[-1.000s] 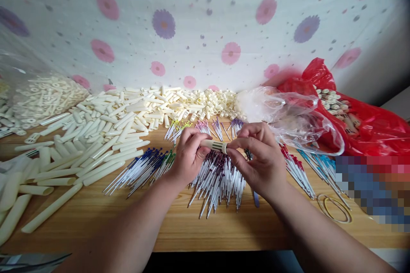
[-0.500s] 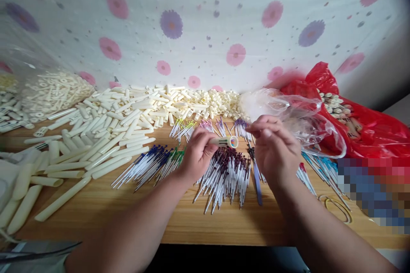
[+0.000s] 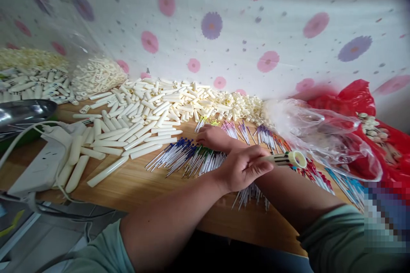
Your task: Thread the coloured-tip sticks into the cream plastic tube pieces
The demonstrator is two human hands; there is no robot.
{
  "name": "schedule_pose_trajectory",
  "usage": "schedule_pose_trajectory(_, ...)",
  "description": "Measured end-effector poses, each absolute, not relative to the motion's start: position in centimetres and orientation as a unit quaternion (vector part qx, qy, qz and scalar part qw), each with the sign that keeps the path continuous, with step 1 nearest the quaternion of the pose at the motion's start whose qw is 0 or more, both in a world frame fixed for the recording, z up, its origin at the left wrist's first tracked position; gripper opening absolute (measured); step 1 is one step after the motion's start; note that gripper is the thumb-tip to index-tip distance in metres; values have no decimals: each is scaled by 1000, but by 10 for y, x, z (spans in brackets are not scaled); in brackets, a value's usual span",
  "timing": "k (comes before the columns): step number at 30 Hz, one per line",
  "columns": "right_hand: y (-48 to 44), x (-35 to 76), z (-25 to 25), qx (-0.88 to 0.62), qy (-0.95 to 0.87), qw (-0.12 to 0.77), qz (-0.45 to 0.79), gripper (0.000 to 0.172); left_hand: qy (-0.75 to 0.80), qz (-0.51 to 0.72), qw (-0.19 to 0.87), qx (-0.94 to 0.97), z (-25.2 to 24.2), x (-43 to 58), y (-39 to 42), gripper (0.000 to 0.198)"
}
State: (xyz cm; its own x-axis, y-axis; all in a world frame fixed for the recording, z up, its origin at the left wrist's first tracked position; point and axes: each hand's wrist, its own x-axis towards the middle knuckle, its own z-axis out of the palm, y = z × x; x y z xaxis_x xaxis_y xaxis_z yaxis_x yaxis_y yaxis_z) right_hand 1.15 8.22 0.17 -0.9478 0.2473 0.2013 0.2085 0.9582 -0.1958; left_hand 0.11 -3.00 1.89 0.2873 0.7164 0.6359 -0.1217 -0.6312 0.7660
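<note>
Jutting from the left hand (image 3: 245, 168), thumb and fingers clamped round its rear, slotted cream tube (image 3: 282, 160) looks light, stiff, slick, best held behind the slots; right hand (image 3: 215, 137), crossed beyond, grip unclear.

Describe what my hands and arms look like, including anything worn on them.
Your left hand and right hand are ungloved. Grey-green sleeves leave the forearms bare; the right sleeve is bunched in folds. The left forearm has a small dark spot.
</note>
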Motion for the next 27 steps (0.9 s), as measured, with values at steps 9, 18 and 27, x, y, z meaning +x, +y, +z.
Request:
schedule_pose_trajectory(9,80,3,1,-133,-979,105,114,20,220,590,370,683,17,-2,-28,31)
schedule_pose_trajectory(18,85,52,16,-182,-927,222,240,6,243,602,322,689,13,-2,-23,40)
schedule_pose_trajectory(27,36,139,15,-310,-585,430,614,19,378,713,367,462,15,-5,-6,21)
